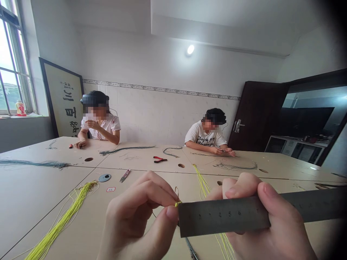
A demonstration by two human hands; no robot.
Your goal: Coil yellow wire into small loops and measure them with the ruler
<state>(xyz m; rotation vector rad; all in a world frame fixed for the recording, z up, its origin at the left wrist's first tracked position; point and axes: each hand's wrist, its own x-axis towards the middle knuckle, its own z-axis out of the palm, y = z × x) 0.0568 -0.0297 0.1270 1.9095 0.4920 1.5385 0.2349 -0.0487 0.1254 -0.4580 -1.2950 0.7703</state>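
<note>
My left hand [141,211] is closed in a pinch on a small fish hook [177,193]. The hook's thin bronze-coloured bend rises above the fingertips, and a bit of yellow cord [177,204] is wound at its base. Against that spot rests the end of a steel ruler [222,217]. My right hand [284,220] grips the ruler between thumb and fingers, its numbered face towards me. Below the ruler, a metal tool [192,249] lies partly hidden on the table. Yellow cords [201,178] run behind the ruler and my right hand.
A bundle of yellow cords [72,209] lies on the table [89,231] at the left. Thread snips [125,176], a round grey lid [104,177] and red-handled pliers [159,159] lie farther back. Two people [99,126] sit opposite, near dark cord bundles [127,148].
</note>
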